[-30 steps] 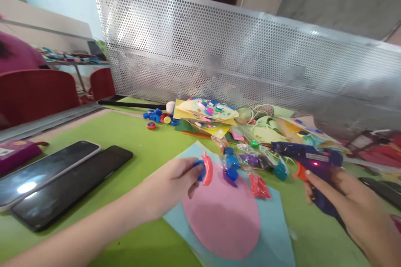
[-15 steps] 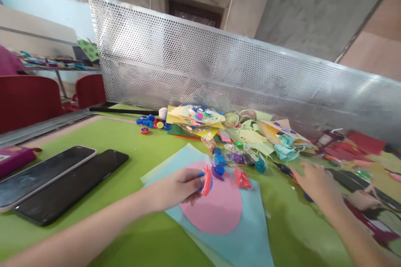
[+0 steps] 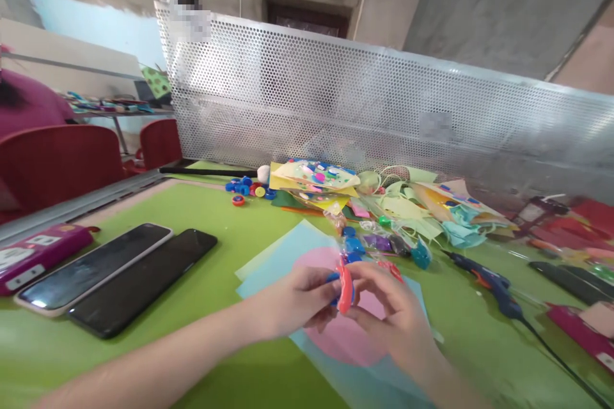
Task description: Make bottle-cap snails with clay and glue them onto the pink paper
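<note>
My left hand [image 3: 307, 300] pinches a blue bottle cap [image 3: 332, 278] with a soft strip of red modelling clay [image 3: 345, 291] along its front. From the right, my right hand [image 3: 391, 310] curls its thumb and fingers around the same clay and touches it. Both hands are above a pink paper circle [image 3: 352, 339] lying on light blue paper [image 3: 273, 262]. Just behind the hands are small packs of clay, among them a red one [image 3: 391, 268], partly covered by my right fingers, and a purple one [image 3: 377, 242].
A dark blue glue gun [image 3: 494, 281] with its cord lies to the right. Two phones [image 3: 144, 284] and a purple box [image 3: 43, 255] lie at the left. Bottle caps [image 3: 242, 185] and decorated papers [image 3: 316, 176] sit before a perforated metal screen [image 3: 307, 89]. A person in pink [image 3: 33, 102] is far left.
My right hand has come from beside the glue gun to the clay in my left hand. The glue gun is now uncovered. The view has shifted slightly left.
</note>
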### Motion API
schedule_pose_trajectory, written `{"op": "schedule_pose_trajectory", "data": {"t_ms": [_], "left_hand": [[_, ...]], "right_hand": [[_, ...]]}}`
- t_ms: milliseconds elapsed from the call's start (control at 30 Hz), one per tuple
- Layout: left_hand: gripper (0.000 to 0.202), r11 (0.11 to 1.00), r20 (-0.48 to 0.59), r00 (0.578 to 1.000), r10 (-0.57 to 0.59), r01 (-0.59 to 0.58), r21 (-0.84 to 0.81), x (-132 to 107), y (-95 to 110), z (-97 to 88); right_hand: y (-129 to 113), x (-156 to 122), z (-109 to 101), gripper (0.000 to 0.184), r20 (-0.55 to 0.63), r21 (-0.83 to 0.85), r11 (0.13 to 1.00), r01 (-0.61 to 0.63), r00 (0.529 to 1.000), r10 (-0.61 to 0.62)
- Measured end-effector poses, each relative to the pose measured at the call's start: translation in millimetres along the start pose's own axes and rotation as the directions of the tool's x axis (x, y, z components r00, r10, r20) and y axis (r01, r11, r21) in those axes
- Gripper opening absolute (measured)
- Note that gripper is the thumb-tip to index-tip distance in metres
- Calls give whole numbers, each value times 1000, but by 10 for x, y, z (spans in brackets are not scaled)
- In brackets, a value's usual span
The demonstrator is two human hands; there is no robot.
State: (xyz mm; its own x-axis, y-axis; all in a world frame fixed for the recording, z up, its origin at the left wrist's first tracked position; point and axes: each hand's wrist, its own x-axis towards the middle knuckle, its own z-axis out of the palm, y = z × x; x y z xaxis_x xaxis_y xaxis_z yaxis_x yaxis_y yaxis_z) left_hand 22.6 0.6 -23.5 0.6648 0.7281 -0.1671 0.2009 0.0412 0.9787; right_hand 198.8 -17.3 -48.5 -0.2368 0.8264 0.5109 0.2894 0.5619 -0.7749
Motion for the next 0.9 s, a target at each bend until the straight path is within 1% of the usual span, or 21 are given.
{"op": "schedule_pose_trajectory", "data": {"t_ms": [67, 133, 167, 200, 233, 267, 300, 333, 367, 400, 433, 467, 533, 600, 667, 733, 767, 833, 900], "left_hand": [[30, 1000, -6, 1000, -18, 18, 12, -6, 24, 2], [31, 998, 42, 998, -37, 35, 49, -37, 85, -30], [32, 995, 88, 995, -44, 35, 98, -57, 124, -67], [34, 980, 120, 991, -52, 27, 196, -77, 162, -118], [36, 945, 121, 991, -62, 19, 328, -92, 191, -185], [38, 883, 89, 994, -70, 20, 468, -97, 205, -265], [39, 790, 0, 998, -63, 50, 612, -91, 199, -353], [38, 711, -108, 993, -49, 110, 694, -72, 171, -446], [38, 649, -212, 977, -34, 183, 739, -44, 122, -536], [42, 594, -306, 952, -23, 259, 761, -9, 59, -618], [45, 539, -373, 927, -26, 328, 776, 27, -12, -686], [49, 489, -415, 909, -38, 379, 785, 60, -80, -737], [55, 404, -443, 893, -77, 434, 805, 98, -176, -781], [57, 340, -425, 898, -115, 437, 833, 90, -194, -749], [59, 276, -400, 905, -148, 426, 862, 45, -153, -655], [64, 205, -385, 901, -198, 423, 883, -9, -100, -513], [69, 169, -384, 895, -227, 424, 890, -34, -81, -432], [73, 106, -393, 875, -284, 435, 894, -74, -69, -266], [64, 35, -431, 843, -321, 465, 884, -104, -82, -125]], "right_hand": [[20, -9, 4, 26, -6, 33, 998, -47, 999, 47], [14, -5, -12, 26, -23, 65, 992, -106, 994, 107], [8, 4, -34, 26, -36, 83, 986, -146, 988, 149], [4, 19, -69, 27, -51, 101, 976, -193, 979, 199], [5, 40, -117, 28, -62, 117, 963, -243, 966, 251], [15, 68, -175, 29, -65, 126, 947, -295, 950, 305], [34, 101, -241, 30, -59, 123, 932, -341, 935, 350], [62, 140, -311, 31, -40, 106, 919, -381, 921, 386], [99, 186, -377, 32, -16, 69, 909, -411, 910, 413], [142, 236, -436, 31, 12, 19, 903, -429, 903, 429], [188, 290, -481, 31, 42, -36, 900, -434, 899, 435], [233, 346, -511, 30, 68, -83, 901, -426, 899, 432], [305, 449, -518, 29, 103, -132, 909, -396, 906, 410], [341, 514, -472, 28, 121, -135, 921, -366, 916, 382], [335, 516, -407, 27, 129, -171, 931, -321, 930, 344], [296, 453, -354, 26, 169, -285, 929, -236, 941, 292], [266, 403, -337, 27, 210, -359, 915, -183, 940, 270], [198, 290, -318, 29, 326, -469, 879, -84, 909, 260], [133, 193, -312, 32, 444, -502, 865, 2, 858, 256]]}}
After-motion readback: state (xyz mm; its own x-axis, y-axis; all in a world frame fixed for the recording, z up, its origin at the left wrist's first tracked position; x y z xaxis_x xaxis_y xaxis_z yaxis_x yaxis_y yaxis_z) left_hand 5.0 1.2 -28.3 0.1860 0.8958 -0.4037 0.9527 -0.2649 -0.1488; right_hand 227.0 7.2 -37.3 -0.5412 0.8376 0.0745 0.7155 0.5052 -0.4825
